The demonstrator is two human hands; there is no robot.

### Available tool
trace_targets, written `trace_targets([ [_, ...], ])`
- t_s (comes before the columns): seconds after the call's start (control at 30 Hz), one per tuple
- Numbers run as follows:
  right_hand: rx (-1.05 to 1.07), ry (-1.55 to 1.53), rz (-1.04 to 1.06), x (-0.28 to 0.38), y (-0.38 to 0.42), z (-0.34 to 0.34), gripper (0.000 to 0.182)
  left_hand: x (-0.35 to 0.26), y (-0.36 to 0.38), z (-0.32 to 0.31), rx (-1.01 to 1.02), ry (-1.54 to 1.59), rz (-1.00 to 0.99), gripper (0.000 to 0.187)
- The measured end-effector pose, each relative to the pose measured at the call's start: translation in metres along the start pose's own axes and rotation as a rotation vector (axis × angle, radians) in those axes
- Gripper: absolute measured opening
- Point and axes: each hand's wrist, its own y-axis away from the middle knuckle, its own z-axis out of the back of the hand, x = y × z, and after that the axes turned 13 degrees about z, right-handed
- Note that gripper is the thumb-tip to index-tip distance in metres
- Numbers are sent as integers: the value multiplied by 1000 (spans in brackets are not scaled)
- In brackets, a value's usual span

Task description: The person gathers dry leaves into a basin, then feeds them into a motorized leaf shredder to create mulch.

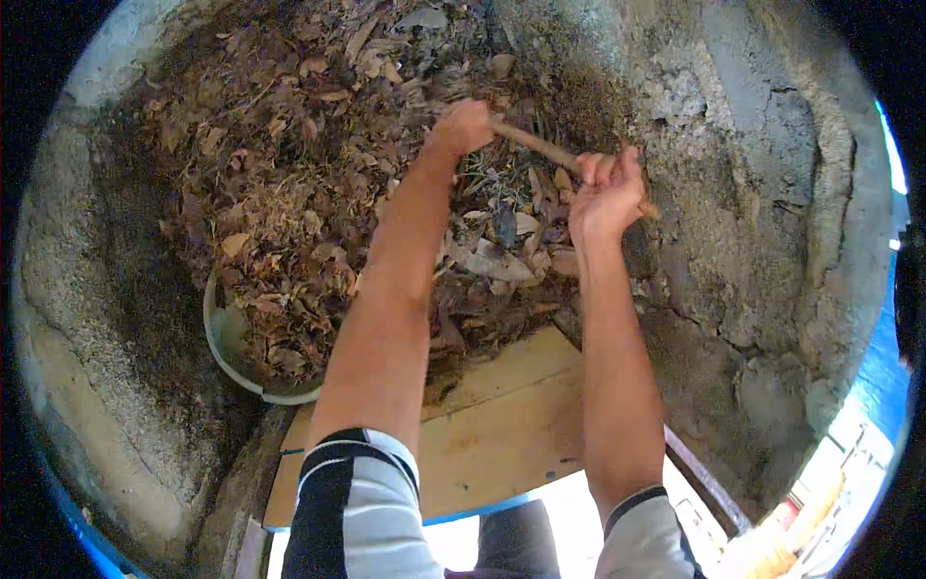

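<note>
Both of my hands are wrapped round a wooden handle (536,145) that slants across the leaf heap. My left hand (465,126) grips it further forward, close over the leaves. Nearer to the right wall, my right hand (610,188) is closed round the other part, and a short end sticks out behind it. What lies at the handle's far end, past my left hand, is blurred among the leaves and I cannot make it out. Dry brown leaves (280,174) lie in a deep heap under and around my hands. A pale basin (231,365) at the lower left holds leaves up to its rim.
Rough concrete walls (752,193) enclose the heap on the left and right. A wooden board (502,425) crosses the front edge, between me and the leaves. Beyond the right wall, blue material (880,352) shows in bright light.
</note>
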Motion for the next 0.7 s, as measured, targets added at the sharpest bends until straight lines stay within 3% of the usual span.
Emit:
trace_targets([
  [0.07,69,-80,-112,-3,22,7,50,27,34,-4,-30,32,10,34],
  [0.13,66,-3,-4,1,71,-18,51,35,65,15,-69,70,13,35],
  [0.27,113,-83,0,9,115,-31,52,38,117,52,-176,92,38,23],
  [0.33,165,-91,23,24,130,-30,52,30,138,64,9,94,269,18],
  [0.4,53,-58,-68,43,147,-28,52,19,177,74,-53,79,230,15],
  [0.47,156,-77,-52,50,166,-8,51,31,208,61,-114,63,209,13],
  [0.53,156,-109,-91,63,193,-8,49,26,237,85,93,84,291,18],
  [0.63,258,26,-73,82,230,-22,53,82,254,39,79,94,263,25],
  [0.67,303,70,-67,91,236,-31,53,69,261,59,81,83,251,25],
  [0.7,353,43,-67,98,239,-33,52,47,274,94,127,127,370,31],
])
